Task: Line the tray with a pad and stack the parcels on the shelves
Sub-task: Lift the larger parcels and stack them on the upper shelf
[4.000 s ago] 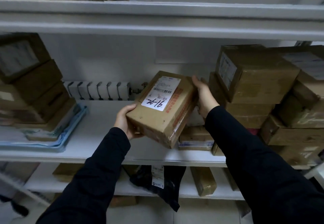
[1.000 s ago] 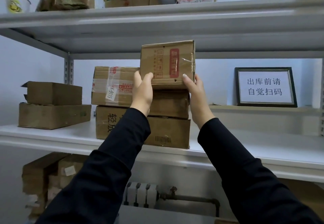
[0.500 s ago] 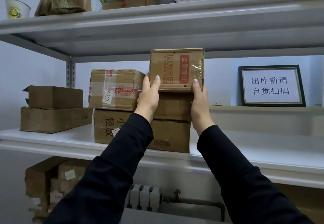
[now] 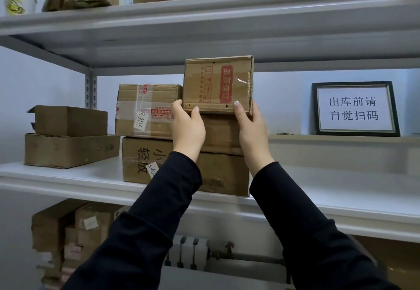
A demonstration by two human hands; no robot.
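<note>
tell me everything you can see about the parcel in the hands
The parcel is a brown cardboard box, face-on and upright, printed with a red band and handling symbols, clear tape wrinkled over its right edge. The left hand and right hand pinch its lower corners, at the top of a stack of boxes.

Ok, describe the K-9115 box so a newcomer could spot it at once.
Start at the white middle shelf, with the framed sign on its right. Near its centre is a stack of boxes; the taped box sits top left of it, beside the raised box that the left hand and right hand hold. Only it carries a white slip reading K-9115.
</note>
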